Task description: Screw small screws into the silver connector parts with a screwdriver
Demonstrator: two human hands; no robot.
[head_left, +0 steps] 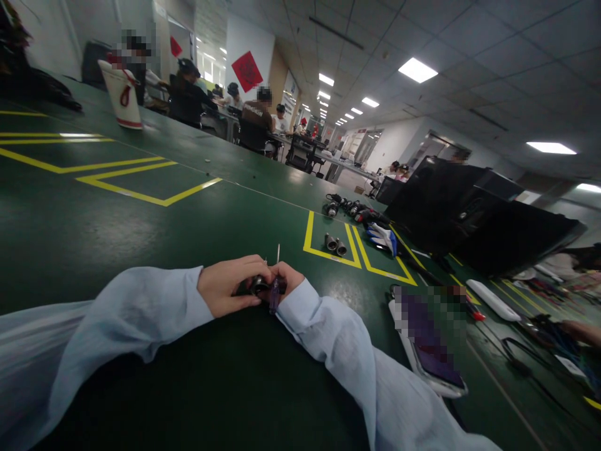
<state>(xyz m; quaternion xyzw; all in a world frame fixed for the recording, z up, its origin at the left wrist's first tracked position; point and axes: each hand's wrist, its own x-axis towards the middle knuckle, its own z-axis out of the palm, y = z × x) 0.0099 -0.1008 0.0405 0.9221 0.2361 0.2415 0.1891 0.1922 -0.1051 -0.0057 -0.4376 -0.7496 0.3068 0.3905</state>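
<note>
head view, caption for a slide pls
Left hand and right hand meet at a small, shiny dark part above a green tabletop marked with yellow lines.

From the person's head, one tilted camera looks forward and down at the left hand [230,285] and right hand [290,277], close by, and along the table [188,241].
</note>
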